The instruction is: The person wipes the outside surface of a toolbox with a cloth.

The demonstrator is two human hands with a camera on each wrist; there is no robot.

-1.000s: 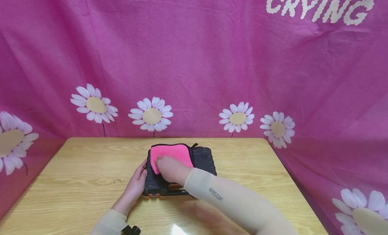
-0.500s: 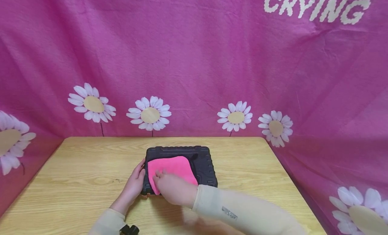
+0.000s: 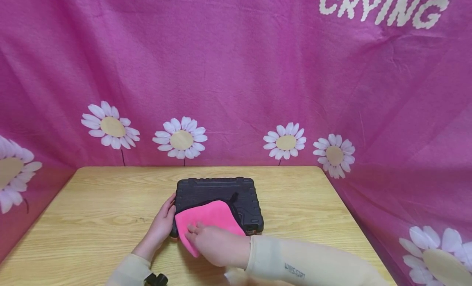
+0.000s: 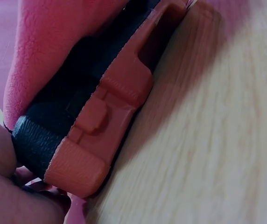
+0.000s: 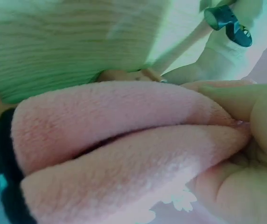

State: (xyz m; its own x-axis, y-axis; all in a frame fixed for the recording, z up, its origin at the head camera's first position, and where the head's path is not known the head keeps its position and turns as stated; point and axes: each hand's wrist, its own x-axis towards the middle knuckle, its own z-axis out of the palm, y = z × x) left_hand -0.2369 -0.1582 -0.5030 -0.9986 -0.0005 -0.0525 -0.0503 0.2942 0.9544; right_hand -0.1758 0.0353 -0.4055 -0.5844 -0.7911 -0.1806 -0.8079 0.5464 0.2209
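Observation:
A black hard plastic case (image 3: 212, 189) with an orange lower half lies flat on the table. My left hand (image 3: 160, 224) holds its left end; in the left wrist view, fingers (image 4: 0, 149) grip the corner beside the orange side (image 4: 124, 77). A pink fleecy cloth (image 3: 219, 216) with black edging covers the lid's near part and hangs over the front edge. My right hand (image 3: 221, 244) lies over the cloth. In the right wrist view the cloth (image 5: 110, 154) is folded double and pinched between thumb and fingers. The case's front side is mostly hidden in the head view.
The light wood table (image 3: 103, 208) extends around the case. A magenta curtain (image 3: 236, 73) with white daisies hangs behind and at the sides. A small black device (image 3: 156, 279) is strapped at the left wrist.
My right hand has drawn the cloth across the lid toward me, from the far edge to past the front edge. More of the black lid shows. The left hand stays at the case's end.

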